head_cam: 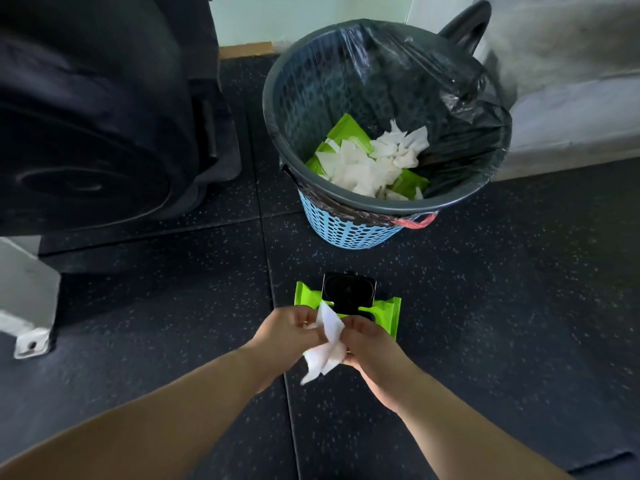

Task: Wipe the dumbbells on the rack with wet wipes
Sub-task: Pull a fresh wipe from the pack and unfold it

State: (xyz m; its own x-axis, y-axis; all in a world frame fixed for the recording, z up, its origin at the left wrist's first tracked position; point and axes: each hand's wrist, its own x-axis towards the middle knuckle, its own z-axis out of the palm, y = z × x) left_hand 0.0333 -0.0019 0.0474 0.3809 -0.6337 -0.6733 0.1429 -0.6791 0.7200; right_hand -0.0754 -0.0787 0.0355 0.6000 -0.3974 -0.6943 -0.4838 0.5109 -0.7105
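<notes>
A white wet wipe [325, 344] hangs crumpled between both of my hands, just above the floor. My left hand [289, 327] pinches its upper left part and my right hand [372, 344] grips its right side. Under my hands lies a green wet wipe pack [388, 311] with its black flip lid [348, 289] standing open. No dumbbell rack shows in this view.
A blue perforated bin [349, 233] with a black liner stands ahead, holding used white wipes [374, 157] and green wrappers. Large black weight plates [86, 133] fill the left side. A kettlebell handle [465, 26] rises behind the bin. The floor is speckled black rubber [502, 306].
</notes>
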